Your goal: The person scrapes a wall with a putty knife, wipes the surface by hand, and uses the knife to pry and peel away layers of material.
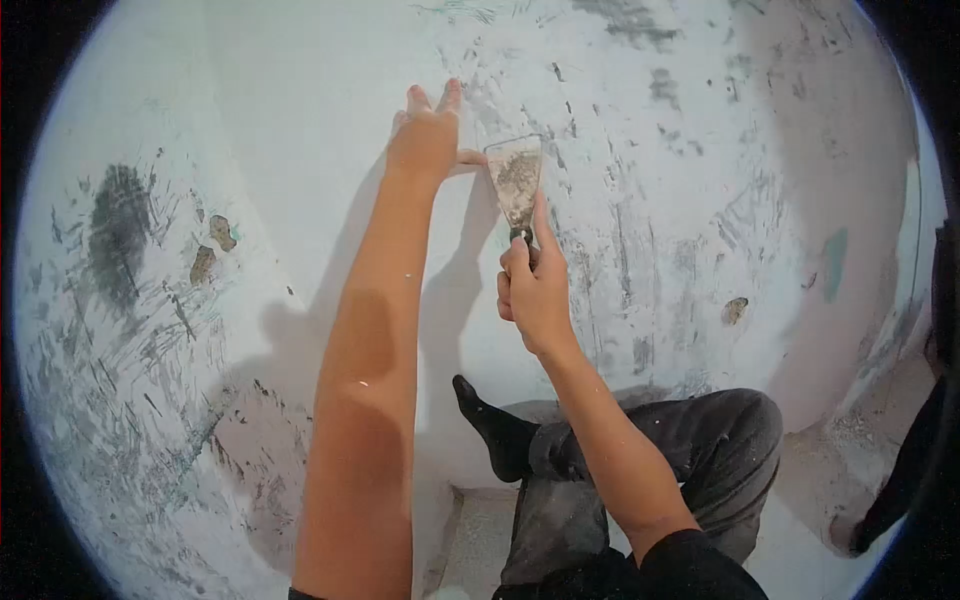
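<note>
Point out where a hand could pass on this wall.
Bare wall spreads left of the left hand, and right of the scraper toward the chipped spot. Crowded: between left hand and scraper, below the right hand by the socked foot.

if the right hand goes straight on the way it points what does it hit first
Likely only more scraped wall: the right hand aims the scraper up along it. The left hand lies just left of that line, thumb near the blade's corner.
</note>
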`<state>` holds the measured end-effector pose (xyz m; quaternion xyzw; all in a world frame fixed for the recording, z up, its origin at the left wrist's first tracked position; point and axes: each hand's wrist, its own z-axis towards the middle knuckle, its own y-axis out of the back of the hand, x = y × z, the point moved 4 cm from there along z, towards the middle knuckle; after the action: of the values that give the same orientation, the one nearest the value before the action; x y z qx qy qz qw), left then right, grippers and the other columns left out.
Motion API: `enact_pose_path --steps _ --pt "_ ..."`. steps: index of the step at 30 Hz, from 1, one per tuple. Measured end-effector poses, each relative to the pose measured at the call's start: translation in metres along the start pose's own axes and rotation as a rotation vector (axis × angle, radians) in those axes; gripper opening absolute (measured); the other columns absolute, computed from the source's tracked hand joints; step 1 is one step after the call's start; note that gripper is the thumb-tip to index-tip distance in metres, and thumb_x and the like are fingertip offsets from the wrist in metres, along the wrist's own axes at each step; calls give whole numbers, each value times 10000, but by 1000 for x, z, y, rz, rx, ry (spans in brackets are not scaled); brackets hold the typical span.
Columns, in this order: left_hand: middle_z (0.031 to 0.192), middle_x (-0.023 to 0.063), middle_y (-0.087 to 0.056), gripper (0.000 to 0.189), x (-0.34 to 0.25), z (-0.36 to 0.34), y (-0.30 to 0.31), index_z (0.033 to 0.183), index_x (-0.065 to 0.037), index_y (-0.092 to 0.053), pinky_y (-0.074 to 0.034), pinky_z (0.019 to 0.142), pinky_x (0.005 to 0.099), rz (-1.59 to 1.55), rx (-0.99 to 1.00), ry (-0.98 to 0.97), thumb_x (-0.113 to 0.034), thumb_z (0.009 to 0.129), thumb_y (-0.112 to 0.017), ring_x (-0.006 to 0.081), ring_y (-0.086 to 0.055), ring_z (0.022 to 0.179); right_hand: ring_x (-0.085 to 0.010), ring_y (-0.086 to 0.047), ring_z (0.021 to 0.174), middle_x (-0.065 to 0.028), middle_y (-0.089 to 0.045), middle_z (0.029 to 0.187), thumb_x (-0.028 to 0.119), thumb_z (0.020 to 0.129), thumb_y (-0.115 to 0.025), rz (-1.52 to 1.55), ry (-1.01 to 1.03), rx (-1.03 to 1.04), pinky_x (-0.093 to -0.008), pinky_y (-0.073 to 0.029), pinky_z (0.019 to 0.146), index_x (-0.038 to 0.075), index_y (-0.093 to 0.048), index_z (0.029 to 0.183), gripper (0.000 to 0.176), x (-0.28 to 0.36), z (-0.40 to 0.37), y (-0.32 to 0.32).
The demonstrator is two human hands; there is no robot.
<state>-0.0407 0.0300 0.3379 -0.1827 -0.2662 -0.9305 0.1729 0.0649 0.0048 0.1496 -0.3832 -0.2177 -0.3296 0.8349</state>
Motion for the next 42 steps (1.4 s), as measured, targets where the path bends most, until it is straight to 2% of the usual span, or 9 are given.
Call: enact_pose_path --steps 6,9,11,12,21,28,31,35,42 --pt "1406 433 -382 1236 -3 -2 3 1550 -111 -294 -508 972 467 -14 -8 24 -620 567 -843 531 -543 1200 -49 -343 448 29 -413 682 69 1008 -374 -11 -25 67 -242 -342 360 133 -130 1602 645 -5 -2 3" --pt "1374 436 -421 1257 -2 2 2 1537 -85 -329 -468 1022 445 -11 -51 18 -621 531 -859 487 -555 1210 -34 -307 462 40 -376 693 90 1028 -392 51 38 52 -226 -246 358 189 -118 1606 647 -5 8 -3" --pt "1391 433 -401 1245 1 -2 1 1542 -97 -321 -471 1017 453 -58 12 35 -620 546 -855 495 -553 1209 -48 -340 442 28 -415 679 61 1005 -372 59 -1 60 -245 -345 365 123 -141 1599 640 -7 -4 -5" --pt "1473 409 -293 1191 3 -3 -2 1569 -160 -248 -521 960 506 -66 -12 -18 -620 632 -821 547 -504 1229 -48 -349 446 24 -425 690 65 1006 -375 9 6 61 -243 -343 366 117 -143 1598 638 -7 -11 -3" --pt "1460 382 -362 1173 7 1 -4 1546 -174 -325 -493 1004 506 -122 -22 44 -675 602 -809 568 -498 1232 -45 -352 465 26 -411 687 71 1005 -386 54 -22 37 -237 -335 369 143 -138 1601 650 10 -7 1" --pt "1477 377 -341 1165 16 7 4 1533 -181 -358 -531 955 484 -176 65 53 -694 587 -804 537 -538 1203 -61 -336 446 20 -402 683 70 1002 -374 1 44 47 -248 -346 364 137 -148 1600 642 21 14 -11" --pt "1483 404 -296 1156 19 1 5 1569 -180 -258 -503 990 491 -106 124 -29 -758 675 -709 508 -561 1187 -66 -326 433 13 -410 696 63 999 -364 -32 56 72 -252 -350 361 138 -166 1597 634 18 -10 -2" --pt "1396 383 -418 1069 14 6 10 1522 -160 -372 -546 929 476 -96 93 -50 -630 664 -803 492 -597 1141 -73 -359 436 -5 -442 712 47 992 -367 -86 -13 39 -257 -362 369 137 -172 1595 640 12 3 0" --pt "1493 391 -291 858 20 4 2 1544 -226 -329 -530 975 444 -97 149 -9 -395 825 -765 441 -610 1159 -76 -406 493 -18 -476 768 64 1003 -386 -88 -14 71 -253 -413 423 128 -186 1592 625 31 -12 0"
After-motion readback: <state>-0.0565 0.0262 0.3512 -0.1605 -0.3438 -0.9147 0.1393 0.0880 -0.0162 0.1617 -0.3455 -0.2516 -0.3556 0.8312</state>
